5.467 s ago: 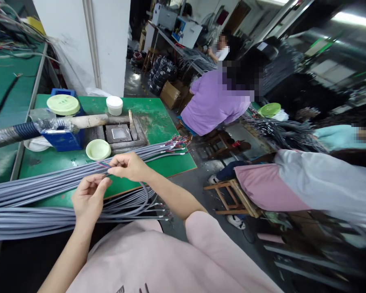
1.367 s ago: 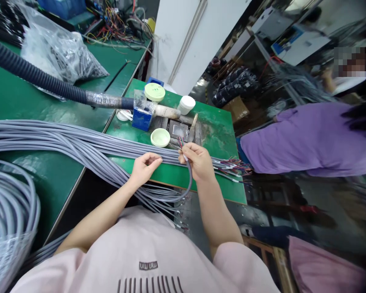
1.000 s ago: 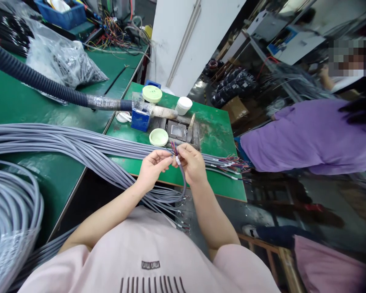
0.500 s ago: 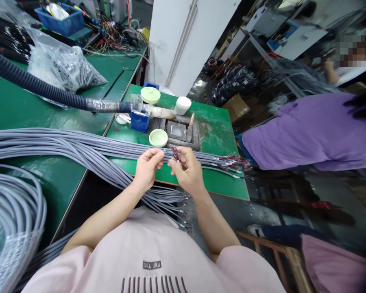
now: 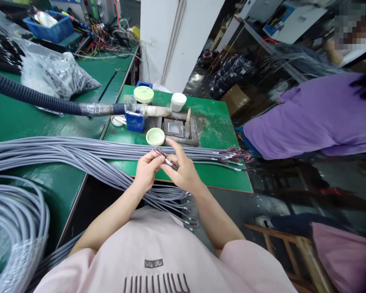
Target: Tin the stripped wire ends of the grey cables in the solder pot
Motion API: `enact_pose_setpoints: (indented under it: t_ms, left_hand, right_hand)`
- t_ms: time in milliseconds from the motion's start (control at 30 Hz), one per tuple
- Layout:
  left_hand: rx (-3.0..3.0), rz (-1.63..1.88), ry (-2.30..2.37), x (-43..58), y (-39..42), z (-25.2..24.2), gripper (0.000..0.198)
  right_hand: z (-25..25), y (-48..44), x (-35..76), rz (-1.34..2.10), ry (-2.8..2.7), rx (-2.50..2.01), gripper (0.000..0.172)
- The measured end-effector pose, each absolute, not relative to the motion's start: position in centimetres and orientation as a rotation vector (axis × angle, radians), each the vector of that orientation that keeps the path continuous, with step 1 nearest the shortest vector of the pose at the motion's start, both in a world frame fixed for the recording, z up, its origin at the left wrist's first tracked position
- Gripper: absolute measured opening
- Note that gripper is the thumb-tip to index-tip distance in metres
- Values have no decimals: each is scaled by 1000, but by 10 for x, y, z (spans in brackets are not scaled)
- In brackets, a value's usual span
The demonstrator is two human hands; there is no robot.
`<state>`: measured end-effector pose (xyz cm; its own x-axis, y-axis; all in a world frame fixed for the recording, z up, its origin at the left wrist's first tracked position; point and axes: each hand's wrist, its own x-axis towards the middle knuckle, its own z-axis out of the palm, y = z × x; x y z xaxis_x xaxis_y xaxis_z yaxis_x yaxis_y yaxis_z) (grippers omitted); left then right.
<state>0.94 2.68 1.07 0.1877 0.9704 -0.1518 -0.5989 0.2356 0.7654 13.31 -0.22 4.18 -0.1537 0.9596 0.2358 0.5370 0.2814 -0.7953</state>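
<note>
Between my hands is the stripped end of a grey cable (image 5: 170, 163), with a white band and fine red and dark wires fanning out toward the upper left. My left hand (image 5: 145, 171) pinches these wires between thumb and fingertips. My right hand (image 5: 185, 174) grips the cable just behind the band, thumb against fingers, its index finger stretched out forward. Under and beyond my hands a bundle of grey cables (image 5: 122, 149) crosses the green board, its stripped ends (image 5: 236, 155) at the right. More cable ends (image 5: 187, 211) hang below the board's near edge.
Beyond the bundle are a pale green dish (image 5: 155, 137), a soot-stained solder pot (image 5: 174, 128), a hose nozzle (image 5: 157, 111) on a blue block (image 5: 135, 122), and a white jar (image 5: 178, 102). Coiled cable (image 5: 15, 219) lies left. A person in purple (image 5: 308, 118) is at the right.
The wire ends have swung from pointing up to pointing left, into my left fingers. My right index finger has stretched out. The whole view has shifted slightly.
</note>
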Motion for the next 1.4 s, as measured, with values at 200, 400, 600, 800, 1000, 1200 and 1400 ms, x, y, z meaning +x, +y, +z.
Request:
enact_pose_setpoints:
  t_ms: [200, 400, 600, 800, 1000, 1200, 1400]
  left_hand:
    - [545, 1268, 593, 11, 27, 10, 26]
    - [588, 1026, 384, 2, 41, 6, 27]
    - [843, 880, 212, -10, 55, 2, 27]
    - [998, 816, 171, -15, 63, -1, 34]
    - [1038, 818, 98, -15, 62, 0, 38]
    - [1147, 751, 62, -26, 60, 1, 35]
    - [990, 771, 161, -19, 50, 8, 43]
  right_hand:
    - [38, -9, 138, 839, -1596, -1229, 57]
    - [47, -3, 144, 1554, -1328, -913, 87]
    - [46, 1, 140, 1769, -1250, -776, 100]
    - [45, 0, 139, 1870, -1229, -756, 103]
    - [37, -1, 139, 1870, -1217, -669, 96]
    - [34, -2, 139, 1897, -1240, -700, 92]
    - [33, -4, 141, 1789, -1320, -749, 82]
